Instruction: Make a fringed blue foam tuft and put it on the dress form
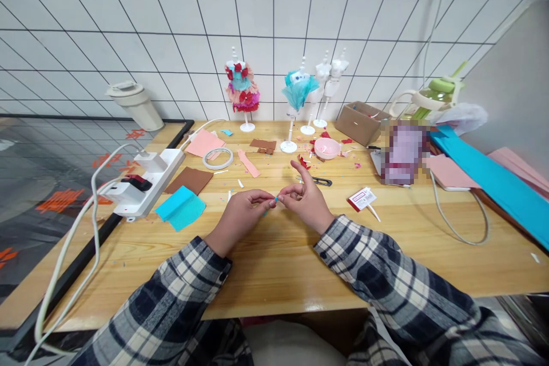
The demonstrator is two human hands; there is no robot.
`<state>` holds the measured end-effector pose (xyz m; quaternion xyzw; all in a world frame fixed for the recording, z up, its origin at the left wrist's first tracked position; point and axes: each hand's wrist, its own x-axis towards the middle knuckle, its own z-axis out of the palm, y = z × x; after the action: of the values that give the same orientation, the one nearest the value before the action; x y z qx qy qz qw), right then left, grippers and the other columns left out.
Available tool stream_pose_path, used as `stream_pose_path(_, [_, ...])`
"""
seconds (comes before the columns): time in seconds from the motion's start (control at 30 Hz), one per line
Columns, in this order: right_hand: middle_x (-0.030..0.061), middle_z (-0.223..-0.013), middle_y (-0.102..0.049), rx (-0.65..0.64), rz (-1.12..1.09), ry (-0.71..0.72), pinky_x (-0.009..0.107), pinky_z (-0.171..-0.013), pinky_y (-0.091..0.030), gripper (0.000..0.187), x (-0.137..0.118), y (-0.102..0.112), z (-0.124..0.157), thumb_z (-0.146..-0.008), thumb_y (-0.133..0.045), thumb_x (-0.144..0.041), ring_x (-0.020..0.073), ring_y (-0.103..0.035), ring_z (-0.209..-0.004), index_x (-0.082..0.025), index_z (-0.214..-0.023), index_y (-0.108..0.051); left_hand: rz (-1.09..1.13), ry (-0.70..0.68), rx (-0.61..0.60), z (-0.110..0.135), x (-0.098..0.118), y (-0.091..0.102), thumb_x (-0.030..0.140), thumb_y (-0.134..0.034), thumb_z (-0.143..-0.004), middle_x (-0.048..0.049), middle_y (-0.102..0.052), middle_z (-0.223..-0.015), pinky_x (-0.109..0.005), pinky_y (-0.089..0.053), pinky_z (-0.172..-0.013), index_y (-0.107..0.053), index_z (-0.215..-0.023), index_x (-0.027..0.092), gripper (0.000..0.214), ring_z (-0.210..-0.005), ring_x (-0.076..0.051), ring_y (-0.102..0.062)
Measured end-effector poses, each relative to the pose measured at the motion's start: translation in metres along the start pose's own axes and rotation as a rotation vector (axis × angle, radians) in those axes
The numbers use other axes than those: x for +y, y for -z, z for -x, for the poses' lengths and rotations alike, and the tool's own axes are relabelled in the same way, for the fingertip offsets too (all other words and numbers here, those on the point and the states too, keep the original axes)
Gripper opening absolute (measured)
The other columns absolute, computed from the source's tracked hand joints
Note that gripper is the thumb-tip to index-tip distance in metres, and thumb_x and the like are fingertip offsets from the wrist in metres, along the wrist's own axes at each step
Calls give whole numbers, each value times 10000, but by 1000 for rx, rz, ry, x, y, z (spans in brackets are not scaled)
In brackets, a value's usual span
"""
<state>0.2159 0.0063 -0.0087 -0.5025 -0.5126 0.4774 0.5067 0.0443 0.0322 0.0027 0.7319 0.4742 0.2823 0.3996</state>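
Observation:
Over the middle of the wooden table, my left hand (246, 211) and my right hand (306, 199) meet at their fingertips. Between them is a tiny blue piece of paper (277, 199), pinched by both hands. The right index finger points up, away from the pinch. Behind my hands stands a small white dress form (289, 131) with a turquoise paper dress (299, 91). Another form wears a layered paper dress (243, 91) in pink, blue and red. A creased sheet of blue paper (180, 209) lies left of my left hand.
Around the hands lie a roll of tape (218, 151), brown paper (189, 180), black scissors (321, 181) and a lollipop (362, 199). Farther back are a pink bowl (327, 154) and a cardboard box (362, 123). A power strip (150, 186) with cables borders the left side.

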Motion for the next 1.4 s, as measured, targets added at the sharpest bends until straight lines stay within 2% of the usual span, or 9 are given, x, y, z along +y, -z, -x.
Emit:
stream_pose_path(0.1, [-32,-755,-622,-6,38,10,211,-482,-341,870,0,0,1,-708,-668,-243,68,-377,-485,-246,-1450,-214,-54,-28,23,0,0,2,382,-651,-740,-25,-750,-777,-265,-515,-681,-717,-769,207,189,-717,-184,-674])
stream_pose_path(0.2, [31,-922,-593,49,162,90,213,-532,-418,755,-1,2,0,-686,-692,-281,123,-505,-709,-241,-1370,-374,-57,-14,53,0,-1,3,390,-646,-744,-25,-744,-748,-256,-514,-645,-715,-760,203,200,-689,-178,-668])
stream_pose_path(0.3, [74,-1012,-545,120,271,153,225,-567,-451,390,-4,6,-1,-712,-679,-339,163,-518,-861,-196,-1068,-609,-11,51,115,-1,-5,4,425,-642,-742,-40,-741,-738,-240,-500,-555,-712,-793,186,254,-655,-176,-665])
stream_pose_path(0.37, [48,-875,-560,82,291,123,235,-577,-436,194,-4,6,-2,-733,-660,-344,139,-507,-749,-178,-832,-647,15,70,146,-1,-6,5,441,-644,-734,-47,-739,-731,-233,-487,-509,-707,-801,175,282,-631,-175,-662])
stream_pose_path(0.4, [26,-786,-556,39,282,81,236,-570,-420,174,-4,5,-2,-729,-665,-343,122,-485,-678,-174,-762,-644,18,65,150,-2,-6,5,442,-644,-732,-48,-738,-725,-233,-485,-504,-705,-797,172,284,-625,-175,-661])
stream_pose_path(0.53, [-34,-593,-520,-106,114,-168,221,-486,-327,273,1,-1,-2,-679,-701,-417,77,-388,-506,-158,-754,-656,-32,19,119,-1,-2,5,410,-637,-741,-40,-740,-717,-243,-498,-574,-712,-762,176,246,-653,-178,-670])
stream_pose_path(0.63, [-49,-552,-504,-130,40,-255,209,-456,-286,329,4,-3,-1,-650,-717,-448,57,-358,-469,-142,-759,-665,-86,-12,100,0,0,4,382,-629,-747,-31,-742,-724,-248,-501,-617,-721,-749,189,214,-671,-177,-667])
stream_pose_path(0.87, [-58,-498,-480,-115,-11,-303,194,-397,-250,353,13,0,-4,-630,-742,-466,52,-351,-426,-151,-769,-665,-141,-73,73,2,-1,5,408,-600,-767,-19,-745,-730,-262,-502,-664,-728,-744,208,239,-683,-180,-664])
stream_pose_path(1.4, [-49,-500,-517,-90,46,-257,179,-380,-322,274,7,-4,0,-665,-727,-401,65,-425,-424,-168,-741,-604,-112,-91,96,3,-2,3,364,-625,-763,-15,-743,-744,-258,-497,-707,-734,-775,205,194,-708,-176,-666])
